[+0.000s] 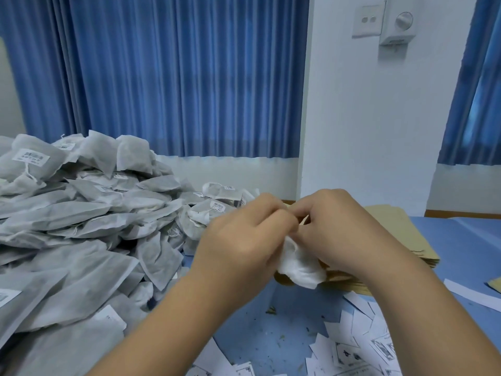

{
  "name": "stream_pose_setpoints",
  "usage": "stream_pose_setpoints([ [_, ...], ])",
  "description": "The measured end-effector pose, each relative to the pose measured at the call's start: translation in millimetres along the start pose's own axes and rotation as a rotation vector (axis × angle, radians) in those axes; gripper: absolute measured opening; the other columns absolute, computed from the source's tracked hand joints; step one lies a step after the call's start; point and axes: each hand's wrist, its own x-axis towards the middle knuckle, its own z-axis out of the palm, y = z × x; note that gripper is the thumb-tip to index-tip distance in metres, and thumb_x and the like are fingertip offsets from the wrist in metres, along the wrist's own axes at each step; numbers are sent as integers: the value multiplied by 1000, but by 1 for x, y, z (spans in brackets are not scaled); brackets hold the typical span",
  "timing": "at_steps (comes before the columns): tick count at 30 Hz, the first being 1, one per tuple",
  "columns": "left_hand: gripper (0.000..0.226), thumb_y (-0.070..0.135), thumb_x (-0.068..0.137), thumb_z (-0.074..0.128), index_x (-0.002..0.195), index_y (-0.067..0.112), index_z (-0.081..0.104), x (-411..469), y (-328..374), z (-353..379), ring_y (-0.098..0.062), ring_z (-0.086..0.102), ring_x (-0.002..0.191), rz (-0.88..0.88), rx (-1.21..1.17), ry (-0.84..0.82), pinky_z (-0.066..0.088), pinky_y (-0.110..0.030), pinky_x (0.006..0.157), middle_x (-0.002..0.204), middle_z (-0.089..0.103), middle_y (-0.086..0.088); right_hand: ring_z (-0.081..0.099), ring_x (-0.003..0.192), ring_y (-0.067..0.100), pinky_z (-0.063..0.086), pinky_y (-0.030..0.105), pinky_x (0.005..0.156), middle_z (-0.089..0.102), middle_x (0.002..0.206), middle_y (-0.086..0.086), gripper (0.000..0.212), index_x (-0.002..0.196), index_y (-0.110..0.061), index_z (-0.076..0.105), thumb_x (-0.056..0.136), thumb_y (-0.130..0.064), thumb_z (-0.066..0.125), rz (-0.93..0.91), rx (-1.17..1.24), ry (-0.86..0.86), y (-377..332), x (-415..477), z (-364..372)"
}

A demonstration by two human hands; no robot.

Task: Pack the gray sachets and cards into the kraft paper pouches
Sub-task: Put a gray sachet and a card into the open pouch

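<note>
Hands: left hand (pixel 244 240) and right hand (pixel 339 229) meet at frame centre, fingers of both curled in tight. Both pinch the upper end of one pale gray sachet (pixel 301 264), which hangs crumpled below the knuckles. Tan sliver shows btwn the fingertips and a brown edge under the sachet, prob. a kraft pouch (pixel 284 279). Cannot tell which hand grips it.

Step in hand (judgement): feeding one sachet into a pouch mouth; not seated yet, most of the sachet is outside. Next move calls for holding the mouth open w/ one hand and pushing the sachet down flat w/ the other, then a card.

Supplies: stack of flat kraft pouches (pixel 401 234) just behind and right of the hands. Large sachet pile (pixel 81 226) fills left of frame. Loose cards (pixel 366 343) scattered lower right on the blue counter (pixel 271 335), which carries small dark specks.

Writing: white stickers on sachets, e.g. upper left (pixel 31 157), barcode-type print, illegible. Cards show black printed marks, not readable.

Background: blue curtains (pixel 176 77); wall switch plate (pixel 368 20) and dial unit (pixel 404 21) upper right, lettering too small to read.
</note>
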Motion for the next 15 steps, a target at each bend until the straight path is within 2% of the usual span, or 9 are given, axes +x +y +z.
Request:
stream_pose_setpoints([
  [3, 24, -5, 80, 48, 73, 1, 70, -7, 3, 10, -27, 54, 52, 43, -4, -57, 42, -34, 38, 78, 67, -9, 56, 59, 15, 37, 23, 46, 62, 62, -3, 28, 69, -31, 72, 72, -10, 54, -12, 3, -37, -2, -1, -1],
  [5, 24, -4, 80, 48, 78, 1, 71, -11, 1, 12, -26, 57, 54, 39, -22, -83, 43, -34, 40, 82, 68, -9, 53, 56, 11, 34, 20, 47, 62, 62, -5, 28, 66, -33, 70, 74, -11, 55, 5, 17, -29, 1, 0, 1],
  [8, 21, 4, 84, 51, 90, 4, 70, -9, 2, 12, -23, 62, 68, -44, -113, -149, 50, -36, 51, 92, 67, -4, 55, 56, 9, 39, 22, 48, 66, 67, -9, 25, 72, -34, 74, 76, -15, 57, 43, 73, 48, 9, 3, 2],
  [10, 16, 13, 87, 57, 100, 12, 67, -5, 2, 10, -8, 58, 81, -117, -206, -212, 51, -30, 65, 95, 60, 8, 60, 63, 15, 49, 28, 53, 68, 71, -7, 22, 75, -33, 74, 77, -18, 59, 71, 66, 94, 15, 5, 2],
  [12, 25, 27, 86, 64, 110, 26, 59, -2, 1, 7, 7, 52, 91, -166, -328, -330, 47, -18, 78, 100, 56, 18, 61, 65, 18, 53, 32, 58, 68, 72, -5, 18, 75, -32, 74, 77, -20, 62, 107, 69, 136, 21, 7, 1],
  [14, 44, 41, 80, 69, 118, 42, 48, -1, -5, 3, 9, 53, 104, -230, -458, -485, 43, -12, 87, 109, 58, 22, 61, 67, 16, 53, 29, 59, 68, 76, -8, 18, 79, -33, 75, 78, -20, 63, 146, 118, 180, 26, 9, -1],
  [15, 49, 46, 77, 72, 120, 45, 47, 0, -8, 1, 9, 53, 107, -245, -470, -546, 42, -11, 89, 112, 58, 22, 62, 71, 15, 53, 29, 62, 69, 79, -9, 19, 81, -33, 75, 79, -18, 63, 165, 137, 197, 28, 10, -2],
])
